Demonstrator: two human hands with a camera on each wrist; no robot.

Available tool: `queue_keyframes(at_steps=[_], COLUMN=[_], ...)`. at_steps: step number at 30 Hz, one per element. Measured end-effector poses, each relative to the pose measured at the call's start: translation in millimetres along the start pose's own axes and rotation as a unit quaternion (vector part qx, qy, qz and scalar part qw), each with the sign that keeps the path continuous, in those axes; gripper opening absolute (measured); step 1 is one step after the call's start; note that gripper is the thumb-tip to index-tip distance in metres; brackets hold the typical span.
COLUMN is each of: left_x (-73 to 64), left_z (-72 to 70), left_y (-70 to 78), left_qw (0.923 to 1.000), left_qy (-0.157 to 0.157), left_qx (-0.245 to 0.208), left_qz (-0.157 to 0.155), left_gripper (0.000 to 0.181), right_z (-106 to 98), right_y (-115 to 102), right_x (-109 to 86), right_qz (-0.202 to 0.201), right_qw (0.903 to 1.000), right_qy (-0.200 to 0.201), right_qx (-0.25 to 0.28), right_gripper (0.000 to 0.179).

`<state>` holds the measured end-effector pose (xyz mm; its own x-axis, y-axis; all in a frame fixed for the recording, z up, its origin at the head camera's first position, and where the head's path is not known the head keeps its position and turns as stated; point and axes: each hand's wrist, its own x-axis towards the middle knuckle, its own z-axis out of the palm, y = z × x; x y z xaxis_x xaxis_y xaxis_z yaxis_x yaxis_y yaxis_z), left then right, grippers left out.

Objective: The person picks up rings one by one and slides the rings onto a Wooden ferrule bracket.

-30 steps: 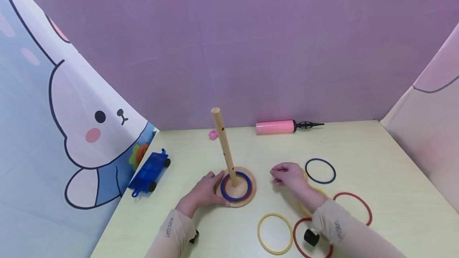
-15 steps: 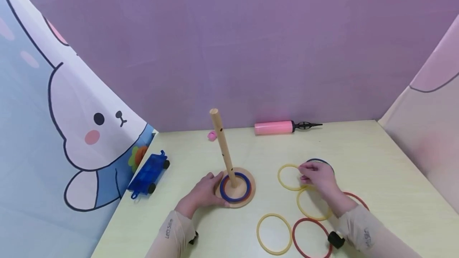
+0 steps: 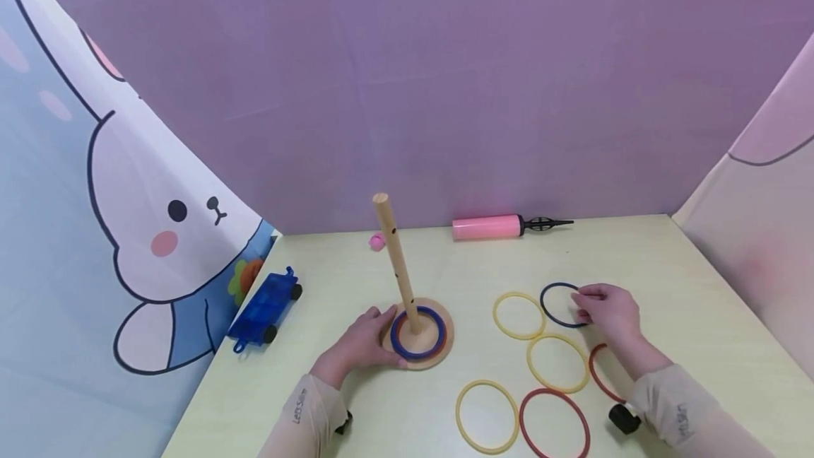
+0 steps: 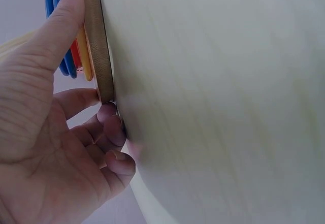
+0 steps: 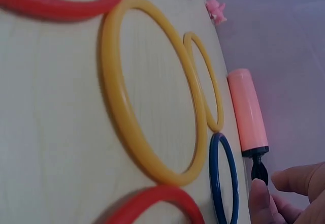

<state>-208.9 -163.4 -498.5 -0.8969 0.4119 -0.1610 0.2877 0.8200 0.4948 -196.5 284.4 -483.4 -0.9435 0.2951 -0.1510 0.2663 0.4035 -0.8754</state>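
Note:
My left hand [image 3: 364, 339] grips the left edge of a wooden ring toss stand [image 3: 397, 267], thumb over its round base and fingers curled at the rim. Blue, red and yellow rings lie stacked round the upright peg; the left wrist view shows the stack [image 4: 69, 64] side-on. At the right, my right hand [image 3: 610, 313] is over the right side of a blue ring [image 3: 548, 311] lying flat on the table. In the right wrist view its thumb and fingertips are apart, beside the blue ring [image 5: 216, 176]. The hand hides part of that ring.
Yellow rings [image 3: 496, 307] and red rings [image 3: 523, 419] lie flat at centre right. A pink hand pump [image 3: 486, 227] and small pink toy [image 3: 377, 241] lie at the back. A blue toy wagon [image 3: 263, 308] stands near the left edge.
My right hand has moved rightward, leaving a yellow ring on the table behind the others, and is now at the blue ring. My left hand has stayed on the base.

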Motion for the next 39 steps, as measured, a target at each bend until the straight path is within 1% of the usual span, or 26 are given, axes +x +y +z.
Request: queue_keyframes(at_steps=[6, 9, 14, 19, 25, 33, 36, 39], left_x=[0.9, 1.5, 1.7, 1.8, 1.2, 0.8, 0.9, 0.8], left_z=[0.4, 0.8, 0.6, 0.1, -1.0, -2.1, -1.3, -0.7], left_y=[-0.8, -1.1, -1.2, -1.4, -0.5, 0.2, -0.6, -1.4], left_qw=[1.0, 1.0, 0.9999, 1.0, 0.9999, 0.9999, 0.9999, 0.9999], left_qy=[0.0, -0.001, -0.004, -0.002, -0.003, -0.005, -0.006, -0.007], left_qx=[-0.004, -0.003, -0.005, -0.005, -0.009, -0.013, -0.012, -0.012], left_qz=[-0.002, -0.005, -0.008, -0.007, -0.006, -0.005, -0.008, -0.01], left_gripper=[0.114, 0.114, 0.114, 0.114, 0.114, 0.113, 0.113, 0.113], right_z=[-8, -9, -8, -10, -15, -19, -20, -21], right_y=[3, 4, 7, 8, 11, 10, 11, 14], right_x=[2.7, 4.1, 6.3, 8.5, 11.0, 13.5, 14.9, 15.8], right_qz=[0.021, 0.033, 0.041, 0.029, 0.01, -0.012, -0.016, -0.017], right_qw=[0.9988, 0.9975, 0.9958, 0.9945, 0.9913, 0.9809, 0.9792, 0.9795], right_qy=[0.005, 0.008, 0.004, -0.007, -0.01, -0.017, -0.023, -0.028], right_qx=[-0.044, -0.062, -0.081, -0.1, -0.131, -0.193, -0.201, -0.199], right_gripper=[0.039, 0.04, 0.039, 0.039, 0.037, 0.028, 0.024, 0.021])
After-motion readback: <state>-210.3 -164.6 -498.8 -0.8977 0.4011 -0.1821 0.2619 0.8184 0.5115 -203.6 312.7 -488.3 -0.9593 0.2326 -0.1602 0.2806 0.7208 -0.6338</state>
